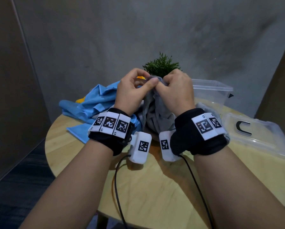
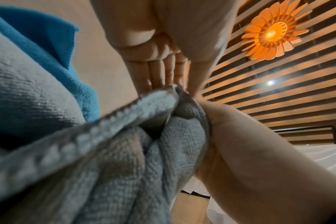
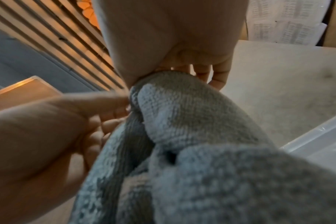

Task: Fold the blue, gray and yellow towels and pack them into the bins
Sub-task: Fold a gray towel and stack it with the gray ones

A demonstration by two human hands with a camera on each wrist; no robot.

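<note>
A round pale wooden table [image 1: 155, 187] stands before a grey wall, and the person leans over it with both forearms out. On the far left of the tabletop lies a crumpled heap of light blue towel [image 1: 90, 104], with bits of yellow towel [image 1: 80, 100] peeking out from it. At the right sits a clear plastic bin [image 1: 211, 91], and nearer, a flat clear plastic lid [image 1: 257, 134] with a black handle. A small green plant [image 1: 161, 66] rises behind the hands. In the middle, the gray terry towel [image 1: 156, 113] hangs bunched above the table, lifted by its top edge. The left hand [image 1: 131, 91] pinches that edge between thumb and fingers; the right hand [image 1: 176, 91], touching it, has its fingers curled tight around the same gathered cloth.
</note>
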